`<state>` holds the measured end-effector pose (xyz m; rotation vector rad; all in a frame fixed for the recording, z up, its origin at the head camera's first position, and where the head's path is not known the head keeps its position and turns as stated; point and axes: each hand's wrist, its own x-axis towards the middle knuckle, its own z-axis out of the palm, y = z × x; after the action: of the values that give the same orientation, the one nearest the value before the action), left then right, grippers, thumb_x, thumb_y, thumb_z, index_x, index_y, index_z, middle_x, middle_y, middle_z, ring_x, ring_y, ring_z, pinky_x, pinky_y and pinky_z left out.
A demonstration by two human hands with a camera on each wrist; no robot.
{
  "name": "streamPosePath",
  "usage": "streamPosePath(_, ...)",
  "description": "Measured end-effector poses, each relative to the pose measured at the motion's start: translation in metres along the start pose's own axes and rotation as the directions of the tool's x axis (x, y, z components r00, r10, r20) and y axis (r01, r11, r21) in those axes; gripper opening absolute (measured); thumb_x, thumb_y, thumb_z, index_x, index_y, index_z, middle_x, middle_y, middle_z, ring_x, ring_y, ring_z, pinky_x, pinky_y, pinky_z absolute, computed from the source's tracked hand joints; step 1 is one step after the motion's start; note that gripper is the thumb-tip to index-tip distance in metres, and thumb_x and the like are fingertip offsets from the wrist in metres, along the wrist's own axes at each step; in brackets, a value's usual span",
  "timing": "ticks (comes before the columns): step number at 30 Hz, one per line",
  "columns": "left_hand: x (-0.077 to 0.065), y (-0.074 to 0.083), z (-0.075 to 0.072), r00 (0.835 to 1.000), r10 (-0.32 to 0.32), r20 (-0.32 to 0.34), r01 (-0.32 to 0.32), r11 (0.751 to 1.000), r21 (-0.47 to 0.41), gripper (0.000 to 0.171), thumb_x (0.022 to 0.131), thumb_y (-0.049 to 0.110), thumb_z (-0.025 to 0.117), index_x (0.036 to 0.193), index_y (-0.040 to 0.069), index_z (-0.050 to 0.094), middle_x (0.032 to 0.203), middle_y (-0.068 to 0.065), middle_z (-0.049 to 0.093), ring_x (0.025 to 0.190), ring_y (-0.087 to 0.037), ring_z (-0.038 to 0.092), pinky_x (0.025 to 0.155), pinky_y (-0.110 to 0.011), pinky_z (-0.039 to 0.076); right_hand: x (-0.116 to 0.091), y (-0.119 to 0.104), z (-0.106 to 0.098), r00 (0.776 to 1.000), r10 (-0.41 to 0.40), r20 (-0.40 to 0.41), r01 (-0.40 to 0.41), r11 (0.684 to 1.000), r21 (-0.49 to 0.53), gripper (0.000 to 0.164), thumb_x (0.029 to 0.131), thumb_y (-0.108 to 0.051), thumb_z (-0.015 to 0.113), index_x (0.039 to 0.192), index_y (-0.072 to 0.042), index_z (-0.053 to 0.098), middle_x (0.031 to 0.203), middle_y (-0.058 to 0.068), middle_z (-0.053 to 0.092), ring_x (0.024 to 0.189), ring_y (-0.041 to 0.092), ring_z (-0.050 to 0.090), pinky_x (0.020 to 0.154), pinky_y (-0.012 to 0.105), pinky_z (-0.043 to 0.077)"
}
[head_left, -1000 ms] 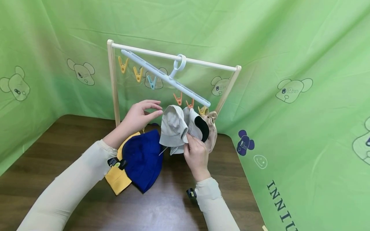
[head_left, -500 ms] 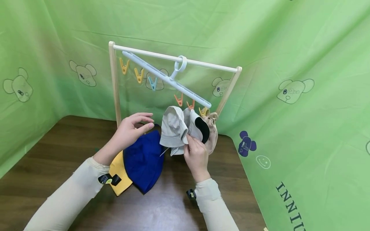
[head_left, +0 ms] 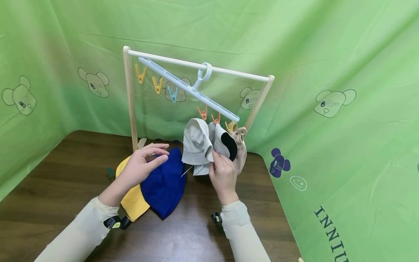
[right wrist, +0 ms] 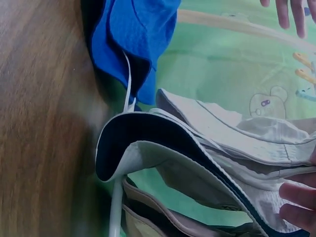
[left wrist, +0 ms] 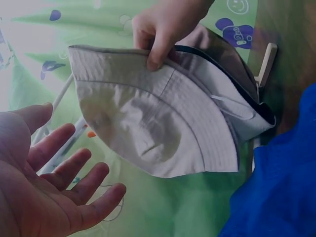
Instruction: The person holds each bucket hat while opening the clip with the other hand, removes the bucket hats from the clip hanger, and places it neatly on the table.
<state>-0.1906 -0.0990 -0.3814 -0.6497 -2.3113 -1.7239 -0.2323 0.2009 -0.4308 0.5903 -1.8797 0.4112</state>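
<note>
My right hand (head_left: 224, 178) pinches the brim of a light grey bucket hat (head_left: 195, 142); the left wrist view shows its thumb over the brim (left wrist: 133, 64). Behind it hangs a whitish hat with a black underside (head_left: 229, 145), below an orange clip (head_left: 216, 118). Farther right a beige hat (head_left: 241, 151) hangs at a yellow clip (head_left: 230, 126). With fingers apart and nothing held, my left hand (head_left: 142, 165) is over a blue hat (head_left: 163, 185) and a yellow hat (head_left: 135, 203) on the table. Whether the grey hat is clipped cannot be told.
A pale blue hanger (head_left: 183, 84) hangs slanted from the white rail (head_left: 163, 59) of a wooden stand (head_left: 130, 98). Yellow clips (head_left: 157, 86) and a blue clip (head_left: 172, 94) dangle at its left. Green printed cloth (head_left: 343, 145) surrounds the brown table (head_left: 49, 189).
My left hand has drawn back from the grey hat, down and to the left. The right hand keeps its hold on the brim, nearly still.
</note>
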Motion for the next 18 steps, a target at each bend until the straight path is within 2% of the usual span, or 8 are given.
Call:
streamPosePath(7, -0.013, -0.005, -0.005, 1.000, -0.017, -0.016, 0.017, 1.000, -0.002, 0.018, 0.100, 0.025, 0.070, 0.110, 0.012, 0.077, 0.140, -0.008, 0.064, 0.136, -0.024, 0.054, 0.093, -0.024, 0.054, 0.005, 0.003, 0.006, 0.998, -0.058, 0.027, 0.059, 0.997, -0.050, 0.029, 0.085, 0.002, 0.069, 0.113, 0.001, 0.074, 0.097, 0.014, 0.078, 0.090, 0.028, 0.075, 0.076, 0.044, 0.059)
streamPosePath(12, -0.018, -0.009, -0.013, 0.999, -0.039, -0.032, 0.040, 0.999, 0.026, 0.018, 0.099, 0.028, 0.070, 0.110, 0.015, 0.077, 0.140, -0.004, 0.064, 0.134, -0.021, 0.055, 0.091, -0.020, 0.053, 0.012, 0.003, 0.014, 0.993, -0.113, 0.037, 0.117, 0.985, -0.127, 0.025, 0.086, 0.000, 0.069, 0.111, 0.000, 0.073, 0.094, 0.010, 0.078, 0.089, 0.026, 0.075, 0.073, 0.043, 0.059)
streamPosePath(18, -0.021, -0.013, -0.020, 0.997, -0.038, -0.061, 0.040, 0.999, 0.036, 0.017, 0.099, 0.024, 0.070, 0.110, 0.012, 0.078, 0.138, -0.005, 0.065, 0.130, -0.019, 0.058, 0.089, -0.018, 0.054, 0.018, -0.002, 0.023, 0.963, -0.244, 0.113, 0.262, 0.945, -0.195, 0.024, 0.091, -0.004, 0.060, 0.111, 0.002, 0.071, 0.093, 0.013, 0.077, 0.094, 0.028, 0.075, 0.081, 0.042, 0.059)
